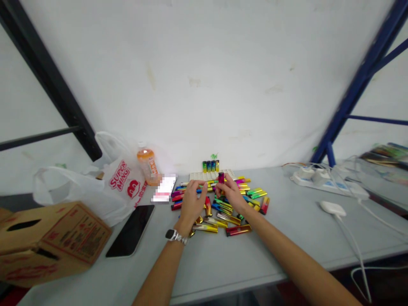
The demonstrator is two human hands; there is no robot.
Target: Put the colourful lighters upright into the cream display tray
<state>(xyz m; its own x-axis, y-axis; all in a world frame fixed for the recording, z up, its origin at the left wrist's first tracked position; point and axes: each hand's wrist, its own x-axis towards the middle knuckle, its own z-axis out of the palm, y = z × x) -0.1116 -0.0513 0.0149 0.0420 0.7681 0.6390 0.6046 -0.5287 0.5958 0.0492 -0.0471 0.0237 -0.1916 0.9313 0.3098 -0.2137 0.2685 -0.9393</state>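
Observation:
My right hand (232,193) is closed on a dark red lighter (221,177), which it holds upright above the pile. My left hand (193,202), with a watch on its wrist, hovers at the pile's left side; its thumb and forefinger are apart and nothing shows between them. Under and around both hands lie many loose metallic lighters, among them a red one (238,230) at the front and a yellow one (205,228) beside it. Behind the hands is a white tray (196,175) with small holes. Several blue, green and yellow lighters (208,166) stand upright in a row on it.
On the left are a cardboard box (73,238), a white plastic bag (86,191), a black phone (132,231), an orange drink bottle (147,163) and a partly blurred flat item (165,187). A power strip (331,185) and white charger (332,208) with cables lie right. A wall (204,85) rises behind.

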